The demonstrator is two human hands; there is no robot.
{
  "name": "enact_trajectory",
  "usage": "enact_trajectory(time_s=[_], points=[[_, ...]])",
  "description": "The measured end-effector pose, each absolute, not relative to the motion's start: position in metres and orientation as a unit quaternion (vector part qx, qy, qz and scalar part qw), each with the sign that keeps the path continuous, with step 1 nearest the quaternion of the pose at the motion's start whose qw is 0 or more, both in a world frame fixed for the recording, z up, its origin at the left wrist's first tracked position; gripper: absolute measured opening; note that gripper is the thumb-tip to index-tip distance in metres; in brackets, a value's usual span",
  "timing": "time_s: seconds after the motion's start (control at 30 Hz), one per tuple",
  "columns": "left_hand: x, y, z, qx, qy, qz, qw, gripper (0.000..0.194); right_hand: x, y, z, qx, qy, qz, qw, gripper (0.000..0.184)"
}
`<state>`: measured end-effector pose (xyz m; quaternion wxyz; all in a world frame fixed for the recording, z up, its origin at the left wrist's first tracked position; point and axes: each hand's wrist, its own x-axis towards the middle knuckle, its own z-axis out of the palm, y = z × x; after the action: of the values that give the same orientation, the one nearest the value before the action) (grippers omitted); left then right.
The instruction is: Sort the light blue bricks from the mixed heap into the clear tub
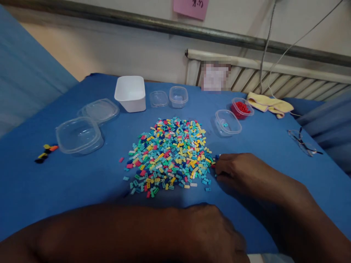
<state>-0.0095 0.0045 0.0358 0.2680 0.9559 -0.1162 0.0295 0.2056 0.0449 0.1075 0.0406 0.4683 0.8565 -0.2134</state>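
plastic bricks (170, 153) — right grip (237, 170) curled at their edge, contents hidden

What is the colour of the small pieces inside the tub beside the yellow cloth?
The small pieces are red, seen best in the head view.

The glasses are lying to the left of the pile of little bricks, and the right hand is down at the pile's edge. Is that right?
Not quite. The head view shows the glasses to the right of the pile of little bricks. The right hand is indeed down at the pile's edge.
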Motion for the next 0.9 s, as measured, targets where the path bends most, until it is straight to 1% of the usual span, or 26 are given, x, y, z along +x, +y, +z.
enact_trajectory(time_s=[0.1, 0.13, 0.2, 0.27, 0.37, 0.43, 0.5, 0.6, 0.7, 0.77, 0.83, 0.9], points=[[-0.01, 0.004, 0.034, 0.957, -0.12, 0.042, 0.262, 0.012, 0.211, 0.046, 0.107, 0.46, 0.858, -0.227, 0.027, 0.011], [-0.009, 0.004, 0.033, 0.957, -0.118, 0.045, 0.261, 0.012, 0.215, 0.047, 0.107, 0.456, 0.86, -0.231, 0.006, 0.011], [-0.009, 0.003, 0.032, 0.957, -0.113, 0.051, 0.262, 0.013, 0.224, 0.051, 0.106, 0.46, 0.857, -0.221, -0.067, 0.015], [-0.009, 0.002, 0.032, 0.956, -0.11, 0.056, 0.267, 0.015, 0.234, 0.06, 0.103, 0.494, 0.838, -0.166, -0.162, 0.019], [-0.009, 0.002, 0.033, 0.954, -0.111, 0.055, 0.273, 0.015, 0.247, 0.08, 0.091, 0.582, 0.764, -0.037, -0.276, 0.02], [-0.009, 0.003, 0.035, 0.955, -0.112, 0.048, 0.272, 0.013, 0.254, 0.096, 0.08, 0.624, 0.71, 0.017, -0.327, 0.021], [-0.008, 0.003, 0.036, 0.957, -0.107, 0.042, 0.267, 0.011, 0.258, 0.108, 0.072, 0.642, 0.68, 0.026, -0.352, 0.025], [-0.008, 0.003, 0.035, 0.959, -0.107, 0.041, 0.261, 0.013, 0.258, 0.111, 0.07, 0.634, 0.682, 0.031, -0.363, 0.029], [-0.008, 0.003, 0.035, 0.958, -0.11, 0.035, 0.263, 0.013, 0.248, 0.096, 0.081, 0.585, 0.73, 0.018, -0.352, 0.023], [-0.008, 0.003, 0.036, 0.958, -0.11, 0.031, 0.262, 0.013, 0.236, 0.083, 0.09, 0.518, 0.797, -0.074, -0.302, 0.015], [-0.008, 0.004, 0.037, 0.959, -0.113, 0.032, 0.258, 0.012, 0.221, 0.071, 0.095, 0.433, 0.853, -0.185, -0.223, 0.012], [-0.009, 0.004, 0.036, 0.959, -0.117, 0.035, 0.257, 0.013, 0.208, 0.065, 0.095, 0.373, 0.88, -0.241, -0.167, 0.013]])
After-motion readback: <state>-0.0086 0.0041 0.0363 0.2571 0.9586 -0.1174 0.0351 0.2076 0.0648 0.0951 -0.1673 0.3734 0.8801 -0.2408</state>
